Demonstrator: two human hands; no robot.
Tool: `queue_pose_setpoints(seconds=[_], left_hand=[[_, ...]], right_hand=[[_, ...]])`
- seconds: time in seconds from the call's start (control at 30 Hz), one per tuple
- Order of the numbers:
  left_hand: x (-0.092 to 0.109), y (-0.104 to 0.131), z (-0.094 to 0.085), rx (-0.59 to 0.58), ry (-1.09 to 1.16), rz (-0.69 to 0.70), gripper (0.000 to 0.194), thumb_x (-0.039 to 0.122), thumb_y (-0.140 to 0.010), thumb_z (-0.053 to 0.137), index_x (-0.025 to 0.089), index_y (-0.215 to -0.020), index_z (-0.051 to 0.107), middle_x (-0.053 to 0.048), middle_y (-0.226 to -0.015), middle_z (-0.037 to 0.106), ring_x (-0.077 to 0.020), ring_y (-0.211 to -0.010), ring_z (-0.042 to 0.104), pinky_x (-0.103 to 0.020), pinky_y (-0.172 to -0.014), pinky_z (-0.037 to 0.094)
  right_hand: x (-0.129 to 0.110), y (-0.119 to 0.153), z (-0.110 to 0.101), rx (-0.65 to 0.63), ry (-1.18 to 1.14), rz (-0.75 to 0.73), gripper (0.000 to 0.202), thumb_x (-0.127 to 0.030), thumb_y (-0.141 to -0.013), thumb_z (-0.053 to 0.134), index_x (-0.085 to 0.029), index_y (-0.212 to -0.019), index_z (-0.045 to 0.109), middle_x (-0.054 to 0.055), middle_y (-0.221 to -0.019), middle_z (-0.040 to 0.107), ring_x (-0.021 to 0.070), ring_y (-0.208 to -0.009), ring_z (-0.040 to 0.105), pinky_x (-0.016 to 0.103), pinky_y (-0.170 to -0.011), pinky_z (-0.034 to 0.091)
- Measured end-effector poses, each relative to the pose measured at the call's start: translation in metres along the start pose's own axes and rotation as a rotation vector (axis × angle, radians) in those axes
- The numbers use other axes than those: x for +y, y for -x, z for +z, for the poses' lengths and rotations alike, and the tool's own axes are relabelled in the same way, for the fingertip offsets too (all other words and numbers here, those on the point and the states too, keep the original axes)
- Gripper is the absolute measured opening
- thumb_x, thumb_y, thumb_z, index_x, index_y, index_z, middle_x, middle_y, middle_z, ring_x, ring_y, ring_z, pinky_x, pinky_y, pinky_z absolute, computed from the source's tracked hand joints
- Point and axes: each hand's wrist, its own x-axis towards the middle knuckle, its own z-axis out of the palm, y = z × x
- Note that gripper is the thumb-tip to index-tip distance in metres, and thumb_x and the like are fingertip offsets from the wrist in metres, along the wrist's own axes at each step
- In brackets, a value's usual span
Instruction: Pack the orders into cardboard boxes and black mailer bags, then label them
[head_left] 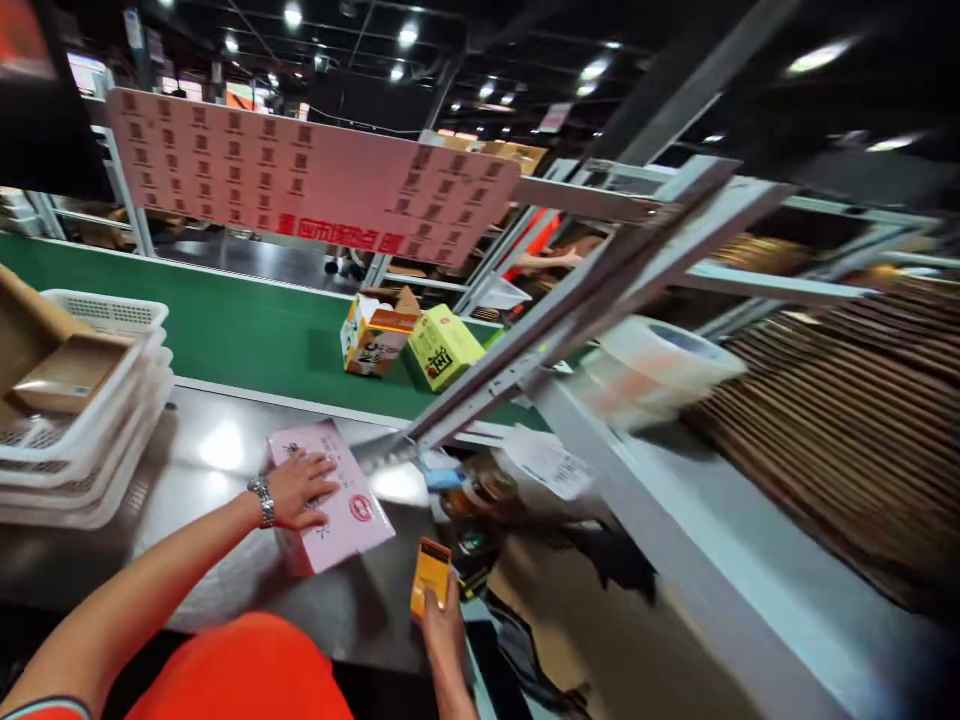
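A pink box (pixel 341 510) rests on the steel table (pixel 225 400). My left hand (pixel 301 490) lies on top of it with the fingers spread, and a metal watch is on that wrist. Just to the right of the box, my right hand (pixel 444 620) grips a small orange-yellow item (pixel 431 578), flat and upright, with the thumb across its front. Dark items and a crumpled white label (pixel 550 462) are beyond that hand.
Stacked white baskets (pixel 142 400) hold cardboard at the left. A green conveyor (pixel 225 330) carries an orange-white box (pixel 375 340) and a yellow-green box (pixel 444 348). A metal post slants across the right, near tape rolls (pixel 652 370) and stacked cardboard (pixel 840 430).
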Motion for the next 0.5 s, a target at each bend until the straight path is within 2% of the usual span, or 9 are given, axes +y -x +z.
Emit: queue_pose_setpoints(seconds=[0.07, 0.1, 0.17, 0.23, 0.33, 0.43, 0.5], left_hand=[[0.004, 0.002, -0.003, -0.006, 0.020, -0.009, 0.069, 0.055, -0.095, 0.073, 0.024, -0.155, 0.064, -0.017, -0.174, 0.048, -0.0437, -0.161, 0.041, -0.071, -0.133, 0.027], [0.006, 0.003, -0.005, -0.002, 0.027, -0.019, 0.067, 0.052, -0.094, 0.074, 0.023, -0.154, 0.064, -0.017, -0.174, 0.048, -0.0442, -0.161, 0.040, -0.071, -0.133, 0.025], [0.009, 0.002, -0.009, -0.004, 0.033, -0.044, 0.064, 0.046, -0.094, 0.075, 0.021, -0.153, 0.065, -0.018, -0.174, 0.047, -0.0447, -0.162, 0.038, -0.070, -0.134, 0.022], [0.011, -0.001, -0.013, -0.022, 0.036, -0.065, 0.063, 0.042, -0.093, 0.077, 0.020, -0.151, 0.067, -0.019, -0.173, 0.048, -0.0450, -0.162, 0.037, -0.070, -0.135, 0.020], [0.013, -0.008, -0.021, -0.041, 0.045, -0.061, 0.061, 0.043, -0.090, 0.080, 0.021, -0.146, 0.070, -0.019, -0.170, 0.052, -0.0463, -0.160, 0.040, -0.071, -0.132, 0.026], [0.015, -0.014, -0.031, -0.040, 0.073, -0.040, 0.055, 0.044, -0.087, 0.083, 0.021, -0.136, 0.076, -0.019, -0.163, 0.058, -0.0470, -0.154, 0.046, -0.070, -0.129, 0.032], [0.014, -0.016, -0.037, -0.040, 0.139, -0.038, 0.053, 0.044, -0.081, 0.088, 0.019, -0.127, 0.079, -0.019, -0.158, 0.061, -0.0465, -0.150, 0.049, -0.067, -0.126, 0.034]], right_hand=[[-0.017, 0.004, -0.010, -0.012, -0.192, 0.059, 0.082, -0.051, -0.062, 0.086, -0.031, -0.137, 0.062, 0.000, -0.087, 0.074, 0.0278, -0.066, 0.074, 0.040, -0.056, 0.061], [-0.029, 0.007, -0.012, -0.069, -0.306, 0.067, 0.081, -0.046, -0.060, 0.086, -0.030, -0.136, 0.063, -0.002, -0.084, 0.073, 0.0230, -0.064, 0.072, 0.037, -0.058, 0.063], [-0.057, 0.018, -0.011, -0.214, -0.496, 0.049, 0.066, -0.038, -0.063, 0.082, -0.025, -0.127, 0.068, -0.004, -0.079, 0.070, 0.0135, -0.058, 0.065, 0.029, -0.058, 0.062], [-0.082, 0.032, -0.002, -0.303, -0.608, 0.055, 0.044, -0.036, -0.070, 0.081, -0.022, -0.110, 0.072, -0.008, -0.070, 0.062, 0.0072, -0.048, 0.052, 0.020, -0.049, 0.054], [-0.102, 0.054, 0.029, -0.381, -0.646, 0.091, 0.033, -0.043, -0.079, 0.082, -0.022, -0.101, 0.070, -0.013, -0.058, 0.050, 0.0042, -0.039, 0.039, 0.014, -0.039, 0.042], [-0.101, 0.072, 0.075, -0.391, -0.577, 0.086, 0.046, -0.053, -0.079, 0.086, -0.022, -0.108, 0.070, -0.014, -0.051, 0.048, 0.0049, -0.036, 0.037, 0.015, -0.037, 0.039], [-0.094, 0.079, 0.101, -0.341, -0.504, 0.025, 0.056, -0.061, -0.077, 0.087, -0.020, -0.112, 0.072, -0.013, -0.049, 0.051, 0.0068, -0.034, 0.040, 0.018, -0.035, 0.039]])
